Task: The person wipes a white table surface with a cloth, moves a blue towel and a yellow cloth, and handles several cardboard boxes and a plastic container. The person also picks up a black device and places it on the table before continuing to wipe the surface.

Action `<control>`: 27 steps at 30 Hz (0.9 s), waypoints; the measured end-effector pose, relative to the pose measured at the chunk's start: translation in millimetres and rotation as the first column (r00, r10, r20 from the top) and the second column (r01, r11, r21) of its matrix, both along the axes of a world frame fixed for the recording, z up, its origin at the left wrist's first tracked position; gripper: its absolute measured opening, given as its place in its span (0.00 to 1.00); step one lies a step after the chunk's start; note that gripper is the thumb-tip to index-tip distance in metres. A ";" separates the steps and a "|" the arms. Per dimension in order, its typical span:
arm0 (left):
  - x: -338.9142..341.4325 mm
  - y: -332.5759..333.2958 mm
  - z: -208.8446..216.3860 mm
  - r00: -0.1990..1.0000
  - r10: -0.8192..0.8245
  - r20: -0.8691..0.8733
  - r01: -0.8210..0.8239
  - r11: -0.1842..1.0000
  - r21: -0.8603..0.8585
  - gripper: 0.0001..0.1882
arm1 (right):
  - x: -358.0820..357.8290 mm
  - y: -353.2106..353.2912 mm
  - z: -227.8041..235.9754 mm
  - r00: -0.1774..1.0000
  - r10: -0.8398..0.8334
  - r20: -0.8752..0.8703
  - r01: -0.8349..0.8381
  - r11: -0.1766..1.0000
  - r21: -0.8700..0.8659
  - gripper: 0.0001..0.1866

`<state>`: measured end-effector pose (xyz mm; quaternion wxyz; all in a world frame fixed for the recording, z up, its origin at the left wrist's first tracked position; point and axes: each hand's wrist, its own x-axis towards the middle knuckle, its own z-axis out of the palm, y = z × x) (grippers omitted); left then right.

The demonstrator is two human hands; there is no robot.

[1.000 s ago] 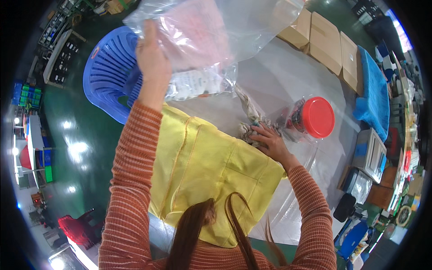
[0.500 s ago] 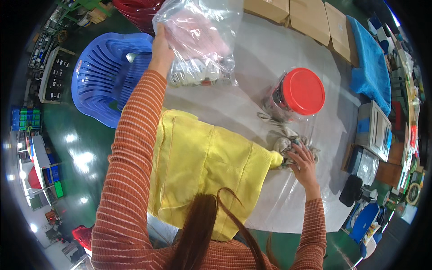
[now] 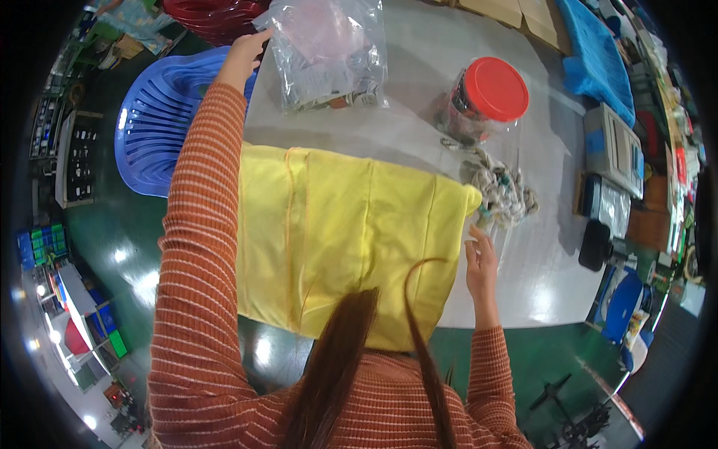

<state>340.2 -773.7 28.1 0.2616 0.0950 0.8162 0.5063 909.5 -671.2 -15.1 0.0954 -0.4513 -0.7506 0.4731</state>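
Note:
A yellow cloth (image 3: 336, 232) with stitched seams lies spread over the near part of the table. My right hand (image 3: 482, 262) is just off its right edge, fingers apart and holding nothing. Beyond that hand sits a tangled grey-white bundle (image 3: 505, 194) that looks like cloth strips or cord. My left arm reaches far forward. Its hand (image 3: 243, 56) has fingers stretched toward the left edge of a clear plastic bag (image 3: 329, 63), which has something pale pink and whitish inside; whether the fingertips touch it I cannot tell.
A clear jar with a red lid (image 3: 496, 88) stands on the grey table (image 3: 419, 112). Left of the table is a blue plastic chair (image 3: 161, 127), with a dark red one (image 3: 213, 19) behind. Cardboard (image 3: 542, 22), blue sheeting (image 3: 598, 63) and a white device (image 3: 613, 150) line the right side.
My right hand has left the grey-white bundle and drawn back toward the cloth's edge. My left hand has come off the bag to its left edge. The view has shifted.

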 end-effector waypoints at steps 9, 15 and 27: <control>136.3 -214.3 -16.9 0.768 -0.335 -0.546 0.154 0.924 -0.350 0.15 | 11.4 -62.7 -3.1 0.986 -0.167 -0.028 0.164 0.984 -0.075 0.21; 198.2 -286.7 -41.1 0.817 -0.291 -0.498 0.044 0.892 -0.450 0.26 | 5.5 -69.1 -22.7 0.980 -0.196 -0.044 0.200 0.973 0.115 0.20; 198.1 -287.2 -30.9 0.792 -0.291 -0.536 0.187 0.952 -0.241 0.24 | -1.8 -74.2 -0.2 0.965 -0.260 0.042 0.256 0.963 0.087 0.22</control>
